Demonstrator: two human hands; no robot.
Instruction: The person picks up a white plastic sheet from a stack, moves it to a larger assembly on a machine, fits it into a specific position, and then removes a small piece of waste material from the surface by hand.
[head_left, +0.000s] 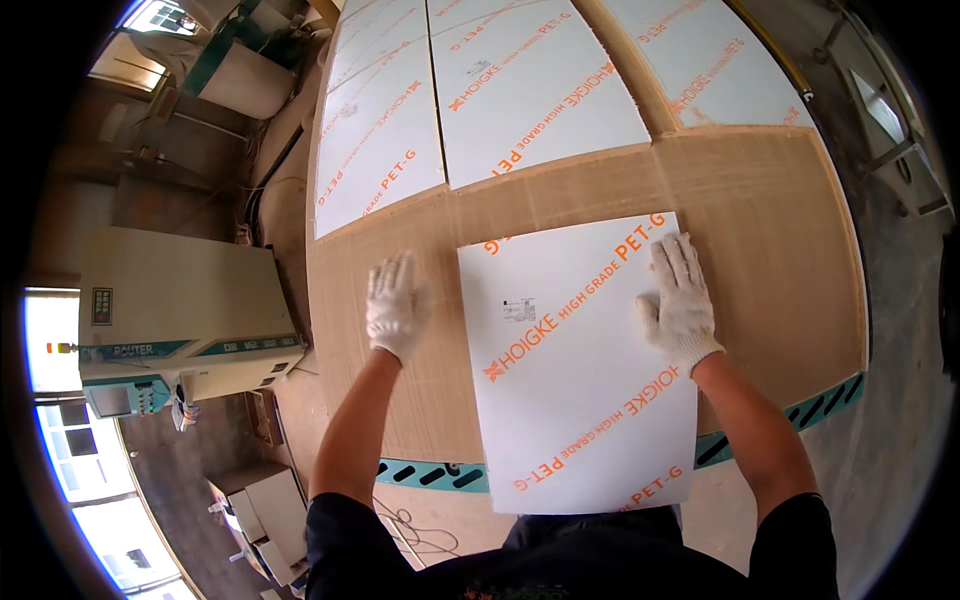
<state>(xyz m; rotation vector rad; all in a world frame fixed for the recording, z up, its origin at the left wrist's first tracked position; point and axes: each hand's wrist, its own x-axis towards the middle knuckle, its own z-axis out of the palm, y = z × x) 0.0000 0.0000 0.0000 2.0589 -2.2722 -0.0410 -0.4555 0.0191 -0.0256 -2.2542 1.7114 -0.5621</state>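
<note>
A white plastic sheet (580, 400) with orange printing and a small label lies in front of me on the brown table top (780, 230). Its near end reaches past the table's front edge to my body. My right hand (684, 305), in a white knit glove, rests flat along the sheet's right edge, fingers stretched forward and thumb on the printed face. Left of the sheet and apart from it is my left hand (397, 310), gloved the same way. Its outline is smeared a little, but the fingers look extended, with nothing in them.
Larger printed sheets (540, 80) cover the far part of the table. A teal slotted rail (430, 475) runs along the front edge. At the left stands a beige machine cabinet (190, 290) with a control panel (125, 397). Cables (410, 525) lie on the floor nearby.
</note>
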